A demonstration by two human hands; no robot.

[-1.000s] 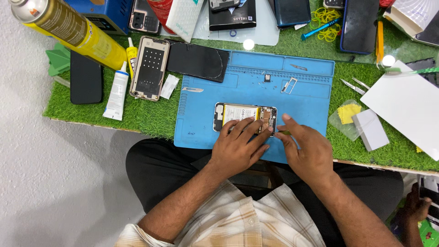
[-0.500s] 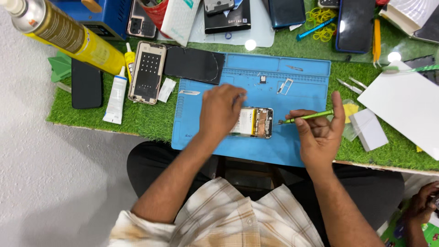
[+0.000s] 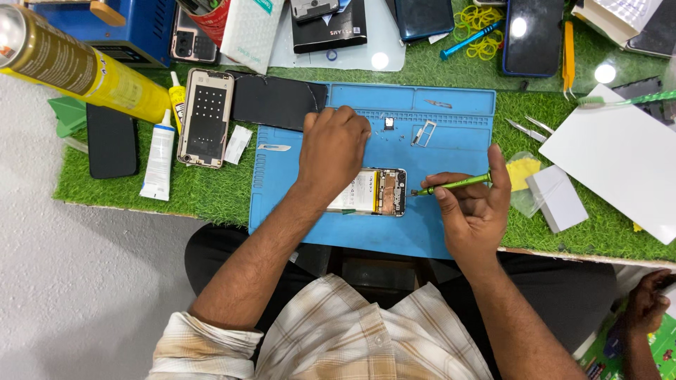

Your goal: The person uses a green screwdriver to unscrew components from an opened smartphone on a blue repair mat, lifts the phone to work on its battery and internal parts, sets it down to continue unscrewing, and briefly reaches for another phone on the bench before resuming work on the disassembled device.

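Left hand (image 3: 332,151) had slid further up the mat (image 3: 451,232).
Right hand (image 3: 470,205) pinched a screwdriver (image 3: 452,185), tip beside the phone (image 3: 379,191); left's grip unclear.

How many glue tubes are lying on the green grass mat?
2. A white tube lies at the left between the dark phone and the opened phone frame. A smaller yellow tube lies just above it. Others may be hidden among the clutter at the top.

- A surface (image 3: 211,193) covered in green artificial turf carries a blue repair mat (image 3: 451,232).
- Directly on the turf: a white glue tube (image 3: 158,156), a black phone (image 3: 111,141), tweezers (image 3: 529,127), a white sheet (image 3: 620,158).
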